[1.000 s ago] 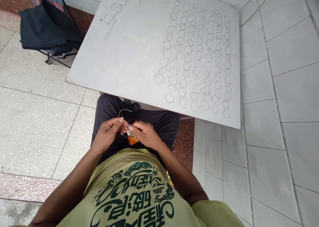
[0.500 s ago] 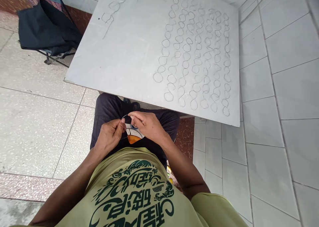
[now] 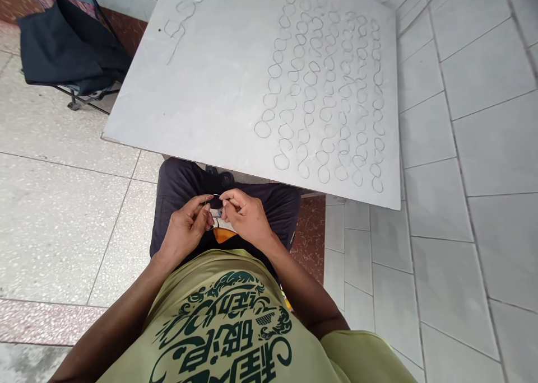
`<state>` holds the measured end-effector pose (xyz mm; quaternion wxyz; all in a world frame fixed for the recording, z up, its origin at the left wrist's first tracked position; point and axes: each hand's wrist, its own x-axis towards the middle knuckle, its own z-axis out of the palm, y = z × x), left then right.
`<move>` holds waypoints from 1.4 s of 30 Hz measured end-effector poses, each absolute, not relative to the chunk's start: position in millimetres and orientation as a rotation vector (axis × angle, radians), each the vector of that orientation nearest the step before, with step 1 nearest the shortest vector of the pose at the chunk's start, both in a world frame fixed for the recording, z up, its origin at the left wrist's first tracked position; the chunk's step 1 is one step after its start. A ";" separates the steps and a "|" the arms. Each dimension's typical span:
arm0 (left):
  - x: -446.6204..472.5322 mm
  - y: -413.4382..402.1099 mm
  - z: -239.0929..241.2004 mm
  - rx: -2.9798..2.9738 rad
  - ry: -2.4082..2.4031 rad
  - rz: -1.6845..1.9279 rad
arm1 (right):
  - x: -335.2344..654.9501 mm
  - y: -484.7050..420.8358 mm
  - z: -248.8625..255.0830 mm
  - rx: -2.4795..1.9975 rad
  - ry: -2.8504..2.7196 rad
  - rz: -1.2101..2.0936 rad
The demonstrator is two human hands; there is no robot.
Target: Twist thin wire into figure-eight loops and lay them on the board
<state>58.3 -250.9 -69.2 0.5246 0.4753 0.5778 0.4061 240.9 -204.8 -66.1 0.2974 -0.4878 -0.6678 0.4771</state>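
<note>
Recorded near centre, over the lap: left hand (image 3: 188, 230), grip pinched thumb to forefinger on the left end of a thin wire (image 3: 213, 196). Recorded just right of it: right hand (image 3: 249, 218), grip likewise pressed together on the right end of the same wire, fingertips of both hands almost touching. Found between the two grips and arched slightly above them: the thin wire, a short curved length, held clear of the table (image 3: 210, 92). Seen partly hidden under the hands, against the dark trousers (image 3: 179, 184): a small orange and white object (image 3: 222, 234), kind not made out. Logged on the far and right part of the grey table: rows of wire loops (image 3: 332, 92), laid in wavy chains side by side from far edge to near edge. Logged at the far left of the table: a few loose wire pieces (image 3: 179, 16), well apart from the rows. Noted at far left on the tiled floor (image 3: 54, 204): a black cloth (image 3: 63, 47) draped over a folding frame. Noted nearest: a yellow-green shirt (image 3: 222, 327) with dark green print.
</note>
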 end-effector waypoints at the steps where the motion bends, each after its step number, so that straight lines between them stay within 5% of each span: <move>1: 59.0 -250.8 -69.1 1.129 1.384 0.982 | 239.7 -204.6 -67.0 -1.295 -1.774 1.270; 11: 70.4 -251.2 -78.3 1.072 1.563 1.072 | 213.6 -230.1 -86.6 -1.420 -1.392 1.422; 22: 61.7 -254.6 -85.8 1.314 1.619 0.994 | 244.2 -201.7 -71.6 -1.336 -1.926 1.327; 32: 72.3 -259.1 -87.5 1.516 1.830 1.007 | 212.4 -217.1 -99.0 -1.462 -1.371 1.513; 42: 59.0 -254.6 -90.2 1.510 1.611 0.878 | 248.4 -192.8 -73.1 -1.311 -2.126 1.204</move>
